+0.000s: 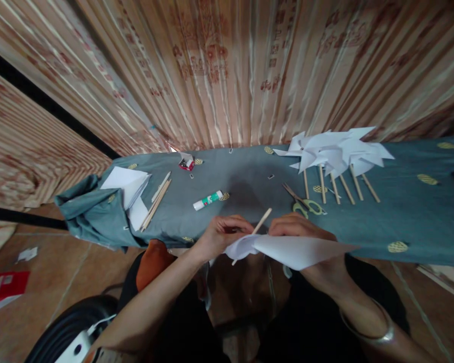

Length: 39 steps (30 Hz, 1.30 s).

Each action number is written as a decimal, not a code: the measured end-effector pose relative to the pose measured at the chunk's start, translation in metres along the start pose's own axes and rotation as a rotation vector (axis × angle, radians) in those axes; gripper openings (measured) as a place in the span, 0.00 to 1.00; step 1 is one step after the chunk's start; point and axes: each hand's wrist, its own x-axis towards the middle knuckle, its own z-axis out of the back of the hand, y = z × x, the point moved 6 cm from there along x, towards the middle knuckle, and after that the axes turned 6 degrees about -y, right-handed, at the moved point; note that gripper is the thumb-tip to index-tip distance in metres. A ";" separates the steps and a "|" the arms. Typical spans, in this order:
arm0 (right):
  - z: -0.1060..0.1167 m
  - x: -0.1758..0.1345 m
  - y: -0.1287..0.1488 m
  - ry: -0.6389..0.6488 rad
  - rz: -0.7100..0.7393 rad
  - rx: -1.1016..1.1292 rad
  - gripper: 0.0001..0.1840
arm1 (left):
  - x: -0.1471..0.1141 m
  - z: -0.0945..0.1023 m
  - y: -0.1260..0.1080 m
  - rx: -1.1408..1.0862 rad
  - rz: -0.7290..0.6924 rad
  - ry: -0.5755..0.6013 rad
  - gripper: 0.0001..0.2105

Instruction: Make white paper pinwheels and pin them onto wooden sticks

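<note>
A white paper pinwheel [291, 249] is held between both hands over the table's front edge. A thin wooden stick [263, 220] passes by it at a slant, its upper end free between the hands and its lower tip showing below the paper. My left hand [227, 233] is closed on the left part of the paper, near the stick. My right hand [302, 229] is closed behind the large right-hand blade, which hides part of its fingers. Just beyond my right hand lie scissors [305, 202] with green handles, their blades slightly apart. Past my left hand lies a glue stick [208, 200].
Several finished paper pinwheels [333, 151] with wooden sticks lie at the back right. At the left are white paper sheets [126, 184] and loose wooden sticks [155, 204]. A small red box [186, 162] stands near the curtain [230, 75]. A blue-green cloth [245, 176] covers the table.
</note>
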 end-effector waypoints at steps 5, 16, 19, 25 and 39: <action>0.002 0.001 0.006 -0.032 0.064 -0.061 0.03 | -0.005 -0.003 0.007 -0.056 0.050 0.021 0.20; 0.001 0.002 0.005 -0.050 0.097 -0.033 0.05 | -0.012 0.000 0.008 -0.037 0.103 0.020 0.17; 0.001 0.001 0.004 -0.040 0.088 -0.037 0.06 | -0.012 0.000 0.007 -0.023 0.103 0.018 0.18; 0.002 -0.001 0.000 -0.036 0.088 -0.022 0.08 | -0.012 -0.001 0.005 0.057 0.105 0.031 0.17; 0.001 0.001 0.001 -0.030 0.095 -0.025 0.07 | -0.012 0.000 0.002 0.074 0.113 -0.013 0.18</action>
